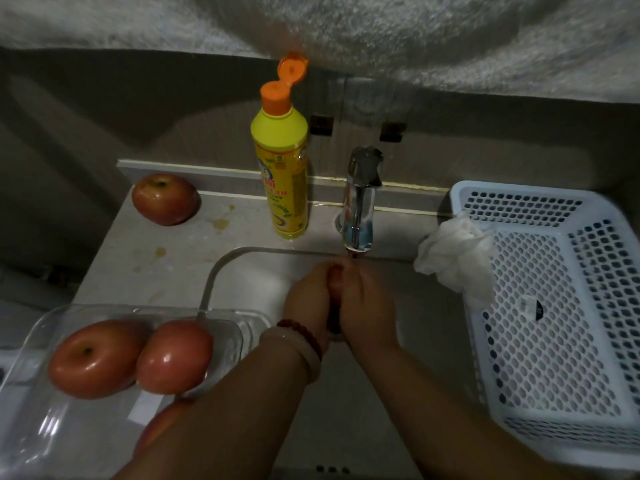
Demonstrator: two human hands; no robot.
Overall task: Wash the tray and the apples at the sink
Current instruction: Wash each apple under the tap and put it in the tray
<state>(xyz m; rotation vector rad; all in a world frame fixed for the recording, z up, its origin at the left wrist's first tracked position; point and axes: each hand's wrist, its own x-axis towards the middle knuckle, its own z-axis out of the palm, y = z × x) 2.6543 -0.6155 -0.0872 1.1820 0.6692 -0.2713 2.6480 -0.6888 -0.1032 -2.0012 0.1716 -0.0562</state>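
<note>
- Because they wait their turn or are already rinsed, two apples [130,356] sit in the clear tray [41,427] on the counter's [166,268] near left.
- Left hand [306,299] and right hand [369,303] clasp together around an apple [335,285] under the tap [360,202], likely rubbing it clean.
- Another apple [165,198] rests farther back, beside the soap bottle [282,168].

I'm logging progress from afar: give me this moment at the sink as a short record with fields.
left hand: cupped against the right, under the tap
right hand: cupped against the left
held item: something reddish between the hands, probably an apple; mostly hidden
tap: above the hands; water flow not clear
tray: clear, at left, holding two apples in full view, a third partly hidden by the forearm
loose apple: on the counter, back left
soap bottle: cap open
basket: white, at right, cloth over its rim
</note>
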